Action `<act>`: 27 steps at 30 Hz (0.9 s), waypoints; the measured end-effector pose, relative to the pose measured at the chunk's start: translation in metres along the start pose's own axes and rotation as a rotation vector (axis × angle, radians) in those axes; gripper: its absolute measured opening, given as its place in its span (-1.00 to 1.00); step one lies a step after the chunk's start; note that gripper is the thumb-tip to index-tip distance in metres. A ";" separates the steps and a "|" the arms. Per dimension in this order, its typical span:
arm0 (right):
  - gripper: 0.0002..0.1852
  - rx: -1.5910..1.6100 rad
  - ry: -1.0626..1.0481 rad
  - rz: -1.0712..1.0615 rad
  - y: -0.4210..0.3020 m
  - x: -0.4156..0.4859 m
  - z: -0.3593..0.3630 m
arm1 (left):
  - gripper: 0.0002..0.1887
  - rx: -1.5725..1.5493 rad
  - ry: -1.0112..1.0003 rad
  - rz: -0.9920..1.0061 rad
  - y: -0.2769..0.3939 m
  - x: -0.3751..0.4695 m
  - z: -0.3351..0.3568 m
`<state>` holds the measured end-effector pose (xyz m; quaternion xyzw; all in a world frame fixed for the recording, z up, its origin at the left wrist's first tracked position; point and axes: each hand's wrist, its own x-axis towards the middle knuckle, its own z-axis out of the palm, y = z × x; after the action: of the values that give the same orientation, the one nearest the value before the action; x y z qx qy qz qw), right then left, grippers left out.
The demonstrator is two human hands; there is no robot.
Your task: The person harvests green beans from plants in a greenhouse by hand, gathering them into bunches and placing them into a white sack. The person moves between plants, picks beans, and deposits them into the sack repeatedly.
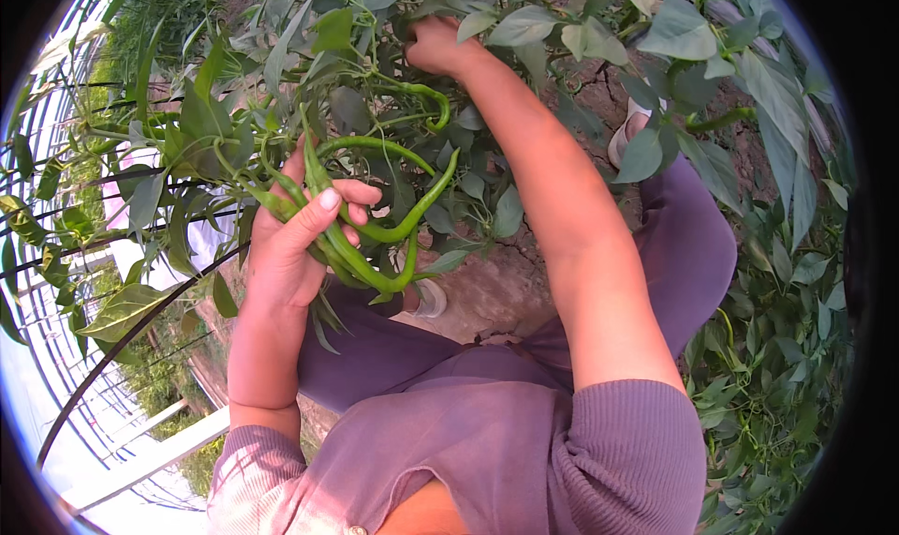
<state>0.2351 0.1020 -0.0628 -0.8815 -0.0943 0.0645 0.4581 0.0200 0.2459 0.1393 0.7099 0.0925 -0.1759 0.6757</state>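
My left hand [305, 229] is closed around several long, curved green chili peppers [365, 272], their tips pointing right. My right hand [439, 43] reaches into the foliage of a pepper plant [523, 26] at the top; leaves cover its fingers, so what it touches is hidden. Between the two hands a curled green pepper [439, 107] hangs among the leaves. Another pepper [723, 119] hangs from the plant at the upper right.
Dense pepper plants [765, 366] grow along the right side. Cracked soil [491, 289] lies between my bent legs. At the left, a dark thin line [133, 331] curves past leaves, before a greenhouse frame and a white beam [154, 458].
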 end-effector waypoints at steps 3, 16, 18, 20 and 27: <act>-0.62 0.051 -0.031 -0.078 0.004 0.003 0.001 | -0.14 -0.008 0.005 -0.008 0.001 0.000 0.001; -0.86 0.418 0.190 -0.320 -0.072 -0.041 -0.104 | -0.20 -0.044 -0.034 0.019 -0.002 0.002 -0.007; -0.79 -0.049 0.240 -0.197 -0.068 -0.048 -0.098 | -0.21 -0.067 -0.041 0.007 -0.002 0.002 -0.007; -0.79 -0.117 0.167 -0.111 -0.059 -0.053 -0.084 | -0.23 -0.097 -0.066 0.015 -0.002 0.002 -0.007; -0.74 0.698 0.576 -0.435 -0.038 -0.066 -0.081 | -0.27 -0.083 -0.064 0.027 -0.004 -0.001 -0.006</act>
<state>0.1834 0.0436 0.0164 -0.6177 -0.1185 -0.2508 0.7359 0.0187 0.2521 0.1359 0.6765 0.0686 -0.1853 0.7095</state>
